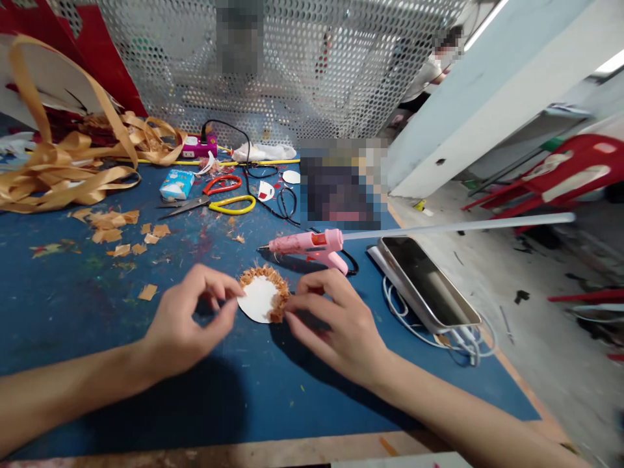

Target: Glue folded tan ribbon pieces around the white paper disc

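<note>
The left grip [181,320] touches the white disc [257,299], whether clenched I cannot tell; the right grip [338,320] pinches the ribbon frill [279,298]; best seat it evenly along the rim

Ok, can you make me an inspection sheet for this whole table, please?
Surface: blue tabletop, smudged with colours.
Job's things: white disc, partly edged with tan frill; pink glue gun beyond it.
Clutter: tan ribbon, tan scraps, scissors, small blue box, phone.
Hands: left hand at the disc's left edge, right hand at the frill.
Cables: black cord by the glue gun, white cable beside the phone.
Surroundings: perforated metal screen behind; red chair on the right.
</note>
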{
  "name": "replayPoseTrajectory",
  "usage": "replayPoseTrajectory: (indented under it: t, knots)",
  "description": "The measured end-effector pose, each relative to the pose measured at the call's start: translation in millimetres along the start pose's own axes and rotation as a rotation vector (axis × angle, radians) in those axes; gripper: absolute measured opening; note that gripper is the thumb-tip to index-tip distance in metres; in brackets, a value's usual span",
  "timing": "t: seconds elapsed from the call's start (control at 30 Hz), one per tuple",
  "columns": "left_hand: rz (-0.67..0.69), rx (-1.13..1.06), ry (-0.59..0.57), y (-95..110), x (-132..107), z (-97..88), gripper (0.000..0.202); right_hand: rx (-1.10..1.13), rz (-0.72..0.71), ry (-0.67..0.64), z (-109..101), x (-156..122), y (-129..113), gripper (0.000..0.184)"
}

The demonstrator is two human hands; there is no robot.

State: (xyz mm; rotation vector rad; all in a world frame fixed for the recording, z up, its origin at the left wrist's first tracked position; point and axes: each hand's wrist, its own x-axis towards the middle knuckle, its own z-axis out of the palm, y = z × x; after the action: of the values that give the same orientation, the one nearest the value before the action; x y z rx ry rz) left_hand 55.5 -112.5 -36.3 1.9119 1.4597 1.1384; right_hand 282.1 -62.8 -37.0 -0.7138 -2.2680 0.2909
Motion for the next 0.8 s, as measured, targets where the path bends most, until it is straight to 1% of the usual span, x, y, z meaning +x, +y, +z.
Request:
replayPoseTrajectory:
  t: [0.07,0.13,0.2,0.27,0.37,0.43,0.53,0.57,0.63,0.8]
  knots:
    - [-0.033,0.049,0.075,-8.2,15.7,-11.2,0.009,-0.066,0.007,-0.07,2.9,6.9,5.1,0.013]
    - [-0.029,0.161,0.068,-16.4,30.7,-20.9,0.008,-0.122,0.006,-0.159,8.2,14.7,8.9,0.017]
    - [-0.03,0.26,0.015,-23.5,42.4,-27.1,0.014,-0.176,0.021,-0.266,14.3,22.0,10.7,0.02]
    - [-0.023,0.311,-0.072,-29.5,50.8,-29.5,0.018,-0.225,0.037,-0.352,18.8,27.2,10.4,0.022]
    - [0.026,0.426,-0.2,-37.6,61.1,-28.5,0.03,-0.328,-0.007,-0.384,19.3,29.6,7.4,0.016]
    - [0.054,0.502,-0.243,-42.7,69.1,-26.5,0.036,-0.417,-0.057,-0.394,16.4,28.0,5.2,0.007]
    - [0.081,0.541,-0.285,-49.6,83.0,-22.0,0.04,-0.498,-0.094,-0.433,11.0,23.9,2.8,0.01]
    - [0.092,0.551,-0.296,-51.7,87.7,-20.0,0.04,-0.503,-0.098,-0.43,9.2,22.7,2.3,0.012]
    - [0.115,0.571,-0.304,-56.1,96.0,-15.8,0.038,-0.492,-0.114,-0.378,5.5,21.0,1.8,0.014]
    - [0.166,0.557,-0.282,-67.6,109.1,-9.0,0.03,-0.419,-0.225,-0.12,-8.7,15.4,4.2,0.015]
